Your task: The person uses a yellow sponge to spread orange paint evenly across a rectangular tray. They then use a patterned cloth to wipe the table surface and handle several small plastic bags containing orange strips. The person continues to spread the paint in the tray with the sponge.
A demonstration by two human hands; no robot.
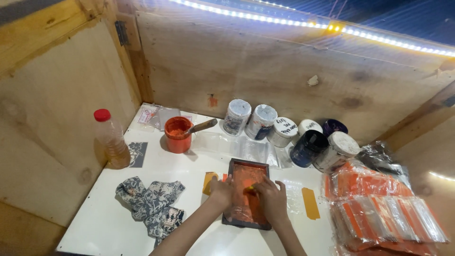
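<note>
The white surface (118,223) carries a dark frame (248,193) smeared orange, lying flat at its middle. The left hand (221,190) grips the frame's left edge, fingers curled. The right hand (271,196) presses on the frame, fingers pinching a small yellow tool (249,188).

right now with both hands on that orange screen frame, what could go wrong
1. The left hand only steadies one edge of the screen frame; if the right hand pushes hard, the frame may slide and smear the print.
2. The orange paint cup sits open with a tool leaning out; a bumped handle could tip it.
3. Wet orange on the fingers could mark the patterned cloth or the packets nearby.
</note>
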